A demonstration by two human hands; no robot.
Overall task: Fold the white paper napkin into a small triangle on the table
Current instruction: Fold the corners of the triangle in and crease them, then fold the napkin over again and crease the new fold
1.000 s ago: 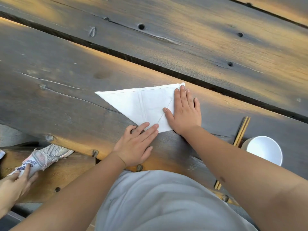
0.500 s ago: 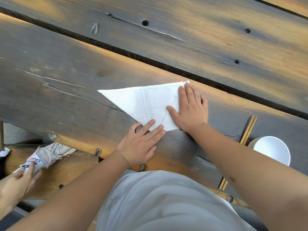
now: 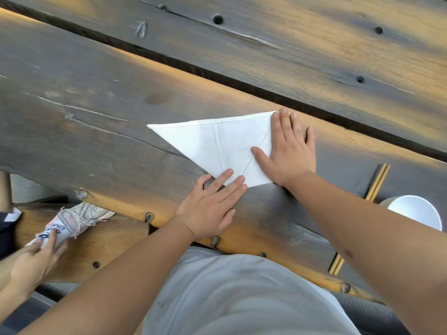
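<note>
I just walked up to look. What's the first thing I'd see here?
A white napkin, folded into a big triangle, lies mid-table. The right hand lies flat on its right corner, and the left hand presses its near tip. A white cup and chopsticks sit far right.

The white paper napkin (image 3: 217, 143) lies flat on the dark wooden counter (image 3: 96, 131), folded into a wide triangle with its long edge away from the person. A vertical crease and a diagonal fold line cross it.
</note>
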